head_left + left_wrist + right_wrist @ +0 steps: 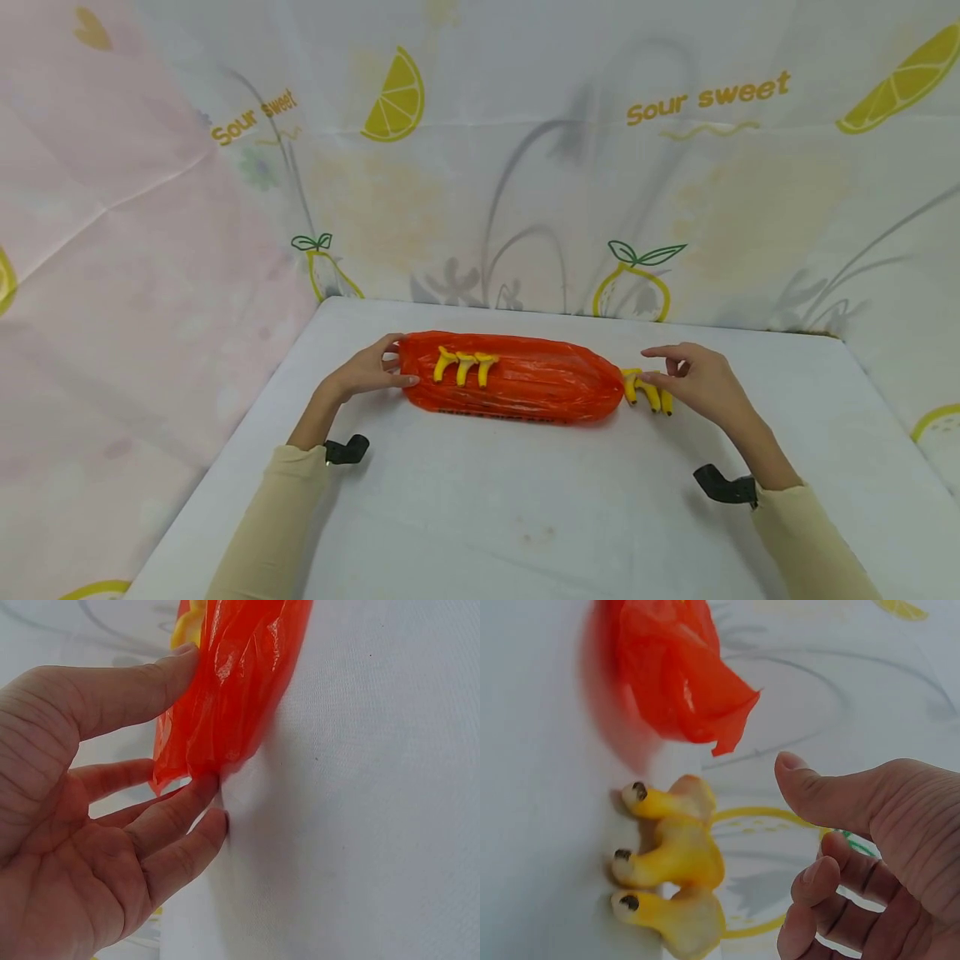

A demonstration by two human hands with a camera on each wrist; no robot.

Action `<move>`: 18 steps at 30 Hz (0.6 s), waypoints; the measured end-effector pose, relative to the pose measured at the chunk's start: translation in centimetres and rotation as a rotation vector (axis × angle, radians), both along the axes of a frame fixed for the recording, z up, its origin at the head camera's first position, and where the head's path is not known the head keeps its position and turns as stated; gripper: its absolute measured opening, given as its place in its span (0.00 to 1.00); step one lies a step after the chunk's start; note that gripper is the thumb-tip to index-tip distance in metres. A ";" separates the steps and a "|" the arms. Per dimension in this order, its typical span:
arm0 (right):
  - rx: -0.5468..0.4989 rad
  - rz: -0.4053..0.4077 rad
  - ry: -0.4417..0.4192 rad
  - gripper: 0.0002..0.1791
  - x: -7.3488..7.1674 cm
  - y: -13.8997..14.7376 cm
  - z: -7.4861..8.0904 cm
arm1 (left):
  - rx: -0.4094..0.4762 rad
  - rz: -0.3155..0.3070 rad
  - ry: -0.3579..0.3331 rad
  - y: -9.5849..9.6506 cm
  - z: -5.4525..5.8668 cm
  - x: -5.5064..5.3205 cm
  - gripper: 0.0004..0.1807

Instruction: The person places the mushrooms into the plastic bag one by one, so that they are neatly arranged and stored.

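Observation:
A long red plastic bag (540, 375) lies across the far part of the table. On top of its left half rests a small yellow banana bunch (466, 365). My left hand (367, 367) is at the bag's left end, thumb and fingertips touching the red plastic (232, 690) with the fingers loosely spread. A second yellow banana bunch (649, 392) lies just past the bag's right end. Beside it my right hand (697, 382) hovers, fingers partly bent and nothing between them; the right wrist view shows a gap between that hand and the bananas (679, 862).
The white table (525, 517) ends at a cloth backdrop (480, 208) printed with lemons. A black wrist mount (348, 450) sits at the left wrist, and another black mount (723, 485) at the right one.

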State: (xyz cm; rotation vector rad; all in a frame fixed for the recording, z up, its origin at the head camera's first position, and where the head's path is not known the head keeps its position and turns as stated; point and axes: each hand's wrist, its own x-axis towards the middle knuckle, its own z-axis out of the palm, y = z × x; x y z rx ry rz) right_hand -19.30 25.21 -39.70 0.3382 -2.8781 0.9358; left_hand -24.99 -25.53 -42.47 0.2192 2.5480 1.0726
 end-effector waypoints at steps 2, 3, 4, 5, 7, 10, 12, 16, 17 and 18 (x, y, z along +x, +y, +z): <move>0.007 -0.003 -0.007 0.20 0.2 0.4 -0.2 | 0.002 0.001 0.000 0.0 0.0 0.0 0.50; 0.011 -0.002 -0.008 0.20 0.2 0.6 -0.2 | 0.002 0.001 0.001 0.0 0.0 0.0 0.50; 0.014 -0.002 -0.007 0.20 0.3 0.8 -0.3 | 0.003 0.002 0.001 0.0 0.1 0.0 0.50; 0.018 -0.001 -0.006 0.20 0.4 0.9 -0.3 | 0.004 0.003 0.000 0.0 0.1 0.1 0.50; 0.021 0.001 -0.005 0.20 0.4 1.2 -0.5 | 0.008 0.005 0.000 0.0 0.2 0.1 0.50; 0.029 -0.005 -0.010 0.20 0.5 1.6 -0.7 | 0.011 0.005 -0.002 0.1 0.2 0.2 0.50; 0.032 -0.010 -0.018 0.20 0.6 1.8 -0.9 | 0.012 0.005 -0.003 0.2 0.3 0.2 0.49; 0.036 -0.020 -0.029 0.20 0.6 2.2 -1.2 | 0.006 0.006 -0.003 0.2 0.3 0.3 0.49; 0.037 -0.020 -0.029 0.20 0.7 2.3 -1.2 | 0.004 0.005 -0.002 0.2 0.4 0.3 0.49; 0.039 -0.021 -0.030 0.20 0.7 2.4 -1.3 | 0.004 0.005 -0.002 0.2 0.4 0.3 0.49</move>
